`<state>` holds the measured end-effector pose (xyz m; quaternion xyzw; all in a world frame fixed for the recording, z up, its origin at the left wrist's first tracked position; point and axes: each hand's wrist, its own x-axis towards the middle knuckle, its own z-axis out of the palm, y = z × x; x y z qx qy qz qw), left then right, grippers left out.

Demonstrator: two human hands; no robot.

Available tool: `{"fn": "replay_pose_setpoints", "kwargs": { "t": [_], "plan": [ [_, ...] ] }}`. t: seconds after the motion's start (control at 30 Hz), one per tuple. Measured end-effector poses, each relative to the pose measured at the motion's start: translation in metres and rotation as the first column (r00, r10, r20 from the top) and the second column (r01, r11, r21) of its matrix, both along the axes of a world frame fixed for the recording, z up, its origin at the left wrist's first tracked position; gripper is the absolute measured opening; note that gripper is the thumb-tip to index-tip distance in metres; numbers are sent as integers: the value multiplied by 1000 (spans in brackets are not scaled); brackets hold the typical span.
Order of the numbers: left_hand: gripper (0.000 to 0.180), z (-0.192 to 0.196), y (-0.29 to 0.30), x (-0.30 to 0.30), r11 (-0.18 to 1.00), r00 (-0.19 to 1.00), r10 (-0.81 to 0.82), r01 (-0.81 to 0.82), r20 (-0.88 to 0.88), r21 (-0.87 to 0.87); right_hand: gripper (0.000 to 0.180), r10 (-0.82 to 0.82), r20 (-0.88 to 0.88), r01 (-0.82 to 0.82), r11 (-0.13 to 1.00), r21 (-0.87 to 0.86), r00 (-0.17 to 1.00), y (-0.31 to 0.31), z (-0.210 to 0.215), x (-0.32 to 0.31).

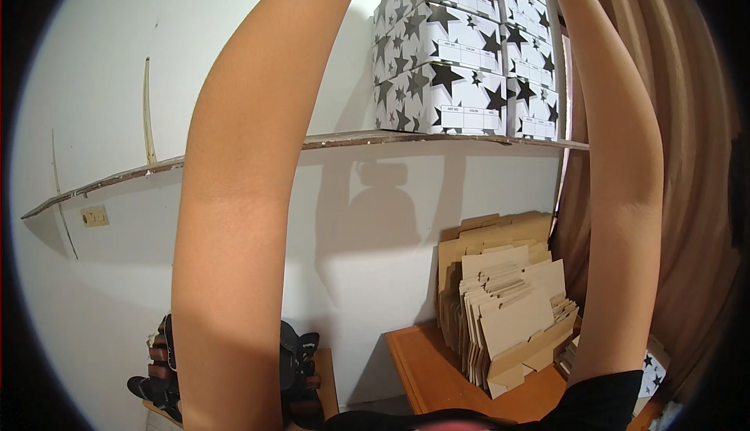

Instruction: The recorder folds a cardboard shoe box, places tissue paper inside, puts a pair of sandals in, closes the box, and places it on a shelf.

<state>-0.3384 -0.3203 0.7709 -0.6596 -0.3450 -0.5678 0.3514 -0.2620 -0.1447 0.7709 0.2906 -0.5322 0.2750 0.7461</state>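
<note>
The wall (117, 64) is white and fills most of the view. A brown curtain (687, 157) hangs along the right side. Both forearms rise from the lower edge and go up past the top edge, so the hands are out of view; I cannot tell if either grip is open or closed, or what it has.

The left forearm (242, 196) crosses the front edge of the shelf (117, 179), a long thin board fixed on the wall. The right forearm (617, 181) goes up in front of the right end of the shelf, just beside the boxes (461, 64). These boxes are white with black stars and stand in stacks at the right end of the shelf, against the wall. The arms reach up beside and above these stacks.

Under the shelf, a wooden surface (430, 368) stands at the wall. A pile of flat cardboard pieces (508, 298) leans upright at its back edge. One more star box (652, 372) shows partly at its right edge, behind the right arm.

At the lower left, dark shoes (160, 368) are stacked by the wall, partly hidden behind the left arm. A small socket (94, 215) sits on the wall under the left end of the shelf.
</note>
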Motion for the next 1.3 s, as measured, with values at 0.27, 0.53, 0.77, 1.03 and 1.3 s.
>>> {"fn": "replay_pose_setpoints", "kwargs": {
  "t": [0.27, 0.53, 0.77, 1.03, 1.3],
  "plan": [
    [49, 11, 7, -39, 992, 993, 117, -116, 14, -58, 42, -48, 48, 50, 998, -48, 998, 16, 18, -34],
    [65, 20, 23, -54, 979, 962, 195, -179, 189, -100, 44, -112, 180, 131, 987, -98, 977, 25, 28, -52],
    [58, 27, 26, -63, 948, 943, 279, -241, 180, -209, 50, -128, 241, 148, 987, -63, 962, 44, 39, -72],
    [38, 34, 33, -85, 914, 943, 280, -205, 179, -351, 51, -272, 271, 314, 941, -125, 923, 48, 36, -91],
    [40, 42, 38, -86, 876, 912, 377, -295, 160, -382, 57, -556, 254, 589, 804, -78, 792, 60, 48, -96]
  ]
}}
